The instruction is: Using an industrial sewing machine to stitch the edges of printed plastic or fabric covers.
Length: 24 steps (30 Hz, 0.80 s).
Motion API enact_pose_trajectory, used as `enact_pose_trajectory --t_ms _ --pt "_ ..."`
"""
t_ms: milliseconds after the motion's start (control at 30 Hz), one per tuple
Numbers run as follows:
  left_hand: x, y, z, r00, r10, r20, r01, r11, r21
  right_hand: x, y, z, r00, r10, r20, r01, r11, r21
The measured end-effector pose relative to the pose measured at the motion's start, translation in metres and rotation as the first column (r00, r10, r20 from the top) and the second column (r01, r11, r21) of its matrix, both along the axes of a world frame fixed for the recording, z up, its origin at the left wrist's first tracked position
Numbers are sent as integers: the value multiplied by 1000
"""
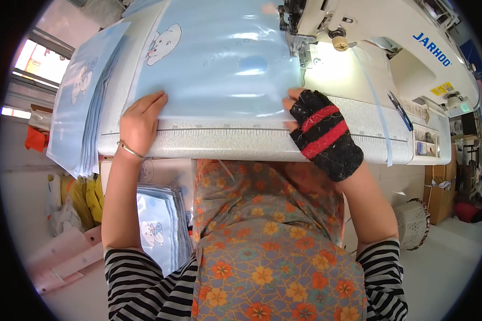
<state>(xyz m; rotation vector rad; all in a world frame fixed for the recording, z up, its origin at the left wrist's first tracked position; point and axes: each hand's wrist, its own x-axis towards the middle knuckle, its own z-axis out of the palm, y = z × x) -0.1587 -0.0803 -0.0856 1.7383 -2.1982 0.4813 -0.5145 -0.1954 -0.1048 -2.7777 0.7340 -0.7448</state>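
Note:
A glossy light-blue plastic sheet [214,69] printed with a white cartoon animal lies on the sewing machine's bed. My left hand [140,123] lies flat on its near left corner, fingers stretched out and held together. At the sheet's right edge is my right hand [326,134], in a black fingerless glove with red stripes. Its bare fingertips rest on that edge, with the thumb apart from the fingers. Just beyond them is the presser foot [304,53] of the sewing machine [369,32], beside the sheet's edge. The needle tip is too small to make out.
A ruler strip [214,127] runs along the bed's front. Stacked blue sheets [85,101] hang over its left side; another stack [160,230] lies below, beside my lap. Dark scissors or snips [400,111] and a small parts tray [427,142] are at right.

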Motion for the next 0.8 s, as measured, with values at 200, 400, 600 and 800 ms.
enact_pose_trajectory --t_ms 200,400,600,800 --pt "8 -25 -1 998 12 60 -12 1000 -2 7 -23 -1 1000 -10 19 11 999 -50" --pt "0 -26 -4 985 58 160 -60 998 7 10 -41 -6 997 -52 -49 48 997 -65" --pt "-26 -2 3 969 58 241 -70 997 43 10 -46 -12 996 -79 -34 76 993 -87" --pt "-61 27 8 951 49 304 -89 989 120 14 -45 -11 982 -133 -138 119 987 -107"
